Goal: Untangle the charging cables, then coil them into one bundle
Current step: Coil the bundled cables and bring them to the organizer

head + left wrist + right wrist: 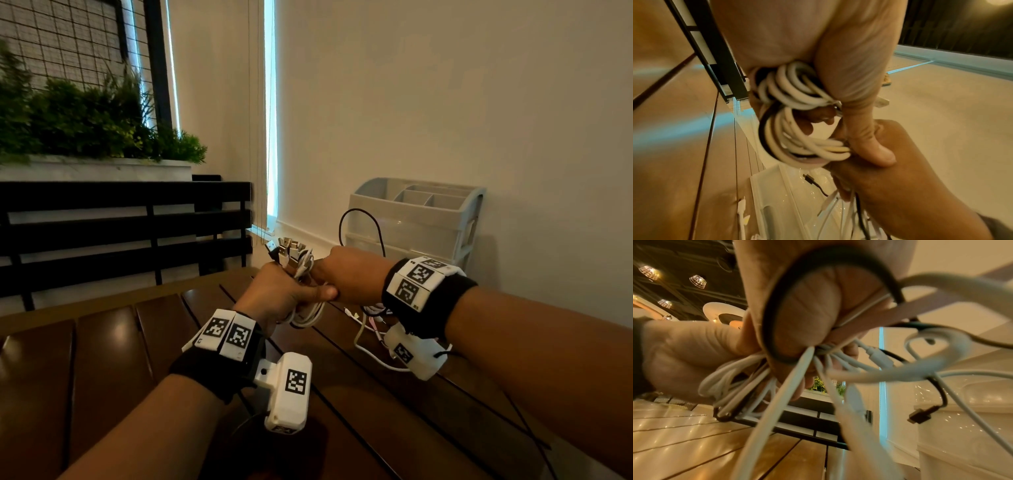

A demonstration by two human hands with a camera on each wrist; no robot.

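My left hand (pixel 284 294) grips a coil of white and black charging cables (pixel 308 313) above the wooden table (pixel 109 346). A cluster of USB plugs (pixel 291 251) sticks up out of its fist. My right hand (pixel 342 274) is pressed against the left, its fingers curled round the loose strands of the same cables (pixel 793 386). In the left wrist view the wound loops (pixel 797 91) sit in my left hand (pixel 818 48), thumb (pixel 869 142) over them. A black cable (pixel 359 226) arcs up behind my right hand. Loose white ends (pixel 370 346) trail on the table.
A pale plastic drawer organiser (pixel 414 219) stands on the table against the wall at the back right. A black slatted bench (pixel 123 236) and a planter with greenery (pixel 85 116) are at the left. A loose black plug (pixel 919 417) hangs near the organiser.
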